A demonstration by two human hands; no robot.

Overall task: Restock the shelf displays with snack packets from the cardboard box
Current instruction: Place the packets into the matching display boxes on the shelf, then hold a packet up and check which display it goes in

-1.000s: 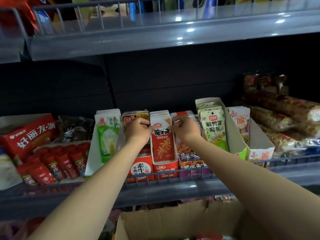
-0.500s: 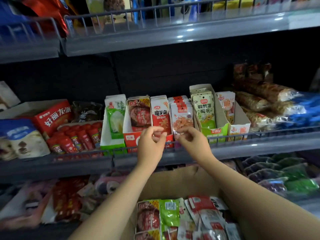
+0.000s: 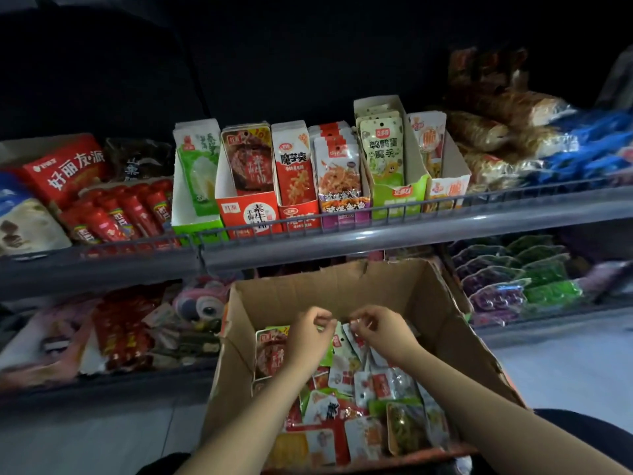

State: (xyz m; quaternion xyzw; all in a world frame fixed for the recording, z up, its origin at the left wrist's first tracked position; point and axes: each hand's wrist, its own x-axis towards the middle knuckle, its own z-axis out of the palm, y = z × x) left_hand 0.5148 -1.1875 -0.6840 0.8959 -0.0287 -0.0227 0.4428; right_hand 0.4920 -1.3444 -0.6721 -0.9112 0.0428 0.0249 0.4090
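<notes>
An open cardboard box [image 3: 346, 289] stands below the shelf, with several loose snack packets [image 3: 359, 402] heaped inside. My left hand [image 3: 308, 335] and my right hand [image 3: 382, 332] hover side by side over the packets at the far end of the box. Both have loosely curled fingers and hold nothing. On the middle shelf [image 3: 376, 231] stand cardboard display trays: green-white [image 3: 197, 166], red beef-style [image 3: 248, 186], red konjac [image 3: 294, 176], purple [image 3: 339, 180], light green [image 3: 383, 149] and orange-white [image 3: 435, 159], each filled with upright packets.
A red pie box [image 3: 63, 166] and red sausage sticks [image 3: 120, 210] lie left on the shelf; bagged rolls [image 3: 489, 132] and blue packs [image 3: 589, 145] lie at the right. The lower shelf holds red and pink bags [image 3: 126, 323] on the left, purple and green pouches [image 3: 520, 279] on the right.
Both hands have left the red konjac tray on the shelf and dropped into the cardboard box. The view has tilted down, showing more of the box.
</notes>
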